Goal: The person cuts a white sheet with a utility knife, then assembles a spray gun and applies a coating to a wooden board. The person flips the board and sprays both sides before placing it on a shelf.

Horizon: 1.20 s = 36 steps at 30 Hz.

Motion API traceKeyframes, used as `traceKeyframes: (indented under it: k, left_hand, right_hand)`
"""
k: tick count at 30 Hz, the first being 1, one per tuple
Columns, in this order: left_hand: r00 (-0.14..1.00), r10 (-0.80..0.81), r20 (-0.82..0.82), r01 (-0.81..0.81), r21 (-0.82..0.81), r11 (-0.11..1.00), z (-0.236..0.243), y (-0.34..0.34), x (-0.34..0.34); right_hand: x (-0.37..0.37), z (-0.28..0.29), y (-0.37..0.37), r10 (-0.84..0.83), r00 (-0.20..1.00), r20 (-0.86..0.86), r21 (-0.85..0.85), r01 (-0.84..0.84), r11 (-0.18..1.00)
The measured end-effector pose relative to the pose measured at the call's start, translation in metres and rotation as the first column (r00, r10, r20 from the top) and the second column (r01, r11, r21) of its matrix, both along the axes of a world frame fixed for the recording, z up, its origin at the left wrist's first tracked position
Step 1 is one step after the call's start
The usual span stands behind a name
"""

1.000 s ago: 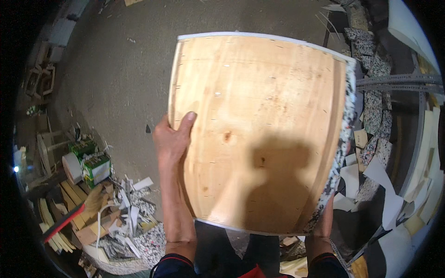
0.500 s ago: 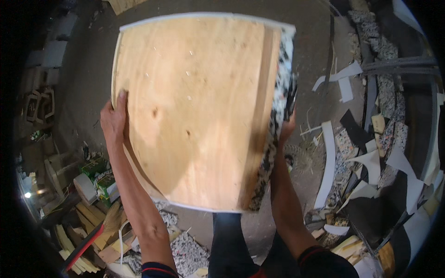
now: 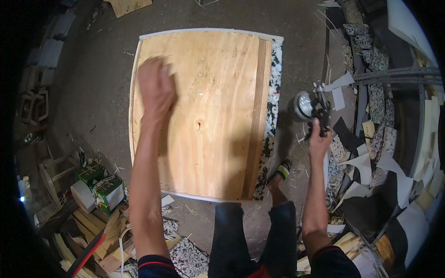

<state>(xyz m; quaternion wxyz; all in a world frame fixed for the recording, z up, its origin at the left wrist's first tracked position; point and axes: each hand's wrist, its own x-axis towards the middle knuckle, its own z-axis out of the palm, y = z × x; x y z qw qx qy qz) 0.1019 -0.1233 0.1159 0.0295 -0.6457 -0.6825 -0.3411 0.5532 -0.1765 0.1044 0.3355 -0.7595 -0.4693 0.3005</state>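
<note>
A pale wooden panel (image 3: 218, 111) with white edging and a strip of speckled foam (image 3: 273, 69) along its right side lies on the grey floor. My left hand (image 3: 156, 87) is over the panel's upper left, blurred, with curled-looking fingers; whether it touches the wood or holds anything is unclear. My right hand (image 3: 319, 141) grips a black tool with a round silver part (image 3: 305, 104), off the panel's right side. My foot (image 3: 280, 177), in a green-striped sandal, is just beside the foam strip.
Heaps of foam and sheet offcuts (image 3: 359, 160) line the right, with grey straps (image 3: 396, 77) among them. At lower left are wood scraps (image 3: 85, 224), green boxes (image 3: 106, 197) and a red-handled broom (image 3: 90, 250). Pale blocks (image 3: 50, 48) stand far left; a plywood piece (image 3: 127, 5) lies at the top.
The panel, earlier held up between both hands, now rests on the floor. My left hand has left its edge and moved inward; my right hand has moved right, away from it, with the tool.
</note>
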Motion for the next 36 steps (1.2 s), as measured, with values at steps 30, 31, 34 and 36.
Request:
traceKeyframes:
  k: [30, 31, 34, 36]
  left_hand:
    - [0.986, -0.060, 0.154, 0.113, -0.367, 0.923, 0.107, -0.093, 0.201]
    - [0.978, 0.011, 0.209, 0.087, -0.454, 0.887, 0.115, -0.132, 0.217]
    - [0.969, 0.115, 0.218, 0.038, -0.593, 0.804, 0.129, -0.230, 0.276]
    - [0.899, 0.255, 0.355, 0.101, -0.735, 0.670, 0.136, -0.287, 0.320]
  right_hand:
    - [0.115, 0.110, 0.126, 0.717, 0.668, -0.200, -0.001, -0.732, 0.682]
    - [0.111, 0.108, 0.138, 0.723, 0.665, -0.190, 0.025, -0.732, 0.680]
    - [0.100, 0.096, 0.170, 0.766, 0.634, -0.106, 0.122, -0.756, 0.643]
    - [0.093, 0.090, 0.186, 0.789, 0.613, -0.051, 0.120, -0.780, 0.614]
